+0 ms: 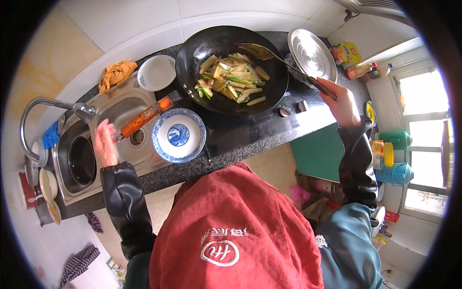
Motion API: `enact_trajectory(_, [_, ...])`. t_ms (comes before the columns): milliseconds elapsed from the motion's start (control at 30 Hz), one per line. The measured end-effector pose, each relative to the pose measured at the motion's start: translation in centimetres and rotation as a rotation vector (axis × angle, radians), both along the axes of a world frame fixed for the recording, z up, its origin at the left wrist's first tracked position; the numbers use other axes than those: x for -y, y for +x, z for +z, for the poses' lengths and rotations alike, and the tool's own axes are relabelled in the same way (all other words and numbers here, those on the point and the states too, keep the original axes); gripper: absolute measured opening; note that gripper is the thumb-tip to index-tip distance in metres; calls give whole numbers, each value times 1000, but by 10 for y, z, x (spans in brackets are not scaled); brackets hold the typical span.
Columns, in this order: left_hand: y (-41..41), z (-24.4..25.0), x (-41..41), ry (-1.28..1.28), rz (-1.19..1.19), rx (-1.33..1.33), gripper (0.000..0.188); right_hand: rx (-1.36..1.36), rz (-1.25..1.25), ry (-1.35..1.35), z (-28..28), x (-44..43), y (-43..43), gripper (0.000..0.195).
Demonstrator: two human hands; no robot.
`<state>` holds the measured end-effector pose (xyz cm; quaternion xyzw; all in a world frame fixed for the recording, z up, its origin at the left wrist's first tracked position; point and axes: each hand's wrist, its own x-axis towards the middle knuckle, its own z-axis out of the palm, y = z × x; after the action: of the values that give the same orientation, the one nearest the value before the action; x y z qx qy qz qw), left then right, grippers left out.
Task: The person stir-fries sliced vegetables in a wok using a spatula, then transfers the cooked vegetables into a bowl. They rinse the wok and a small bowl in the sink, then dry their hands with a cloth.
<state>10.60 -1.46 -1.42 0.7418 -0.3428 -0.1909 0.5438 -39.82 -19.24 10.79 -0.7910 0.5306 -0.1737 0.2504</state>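
My right hand (341, 103) grips the handle of a metal wok spatula (285, 63). The spatula's blade rests against the inner right side of a large black wok (220, 39). Sliced pale vegetables with green pieces (234, 77) lie in the middle of the wok. Its orange, worn handle (148, 113) sticks out to the left over the sink. My left hand (105, 144) hovers by the end of that handle, holding nothing, fingers loosely extended. Just below the handle stands a bowl with a blue patterned rim (178, 135), with nothing in it.
A white bowl (157, 73) sits left of the wok, near an orange cloth (117, 75). The faucet (85, 111) arches over a double steel sink (124, 104). A steel lid (312, 54) leans at the right, beyond the stove knobs (285, 111). Bottles (362, 71) stand in the corner.
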Motion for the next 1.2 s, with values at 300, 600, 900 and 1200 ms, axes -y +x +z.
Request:
enact_trajectory(300, [-20,5,25,156,-343,258,29,149,-13,187,-12,-8,-11,42])
enact_trajectory(600, [-21,5,29,269,-366,253,32,350,-108,577,-59,-23,14,38])
enact_trajectory(900, [-19,4,30,274,-386,226,33,-212,-55,247,-180,26,-40,36])
enact_trajectory(1200, [-20,5,32,292,-383,215,31,110,-82,289,-253,50,-57,24])
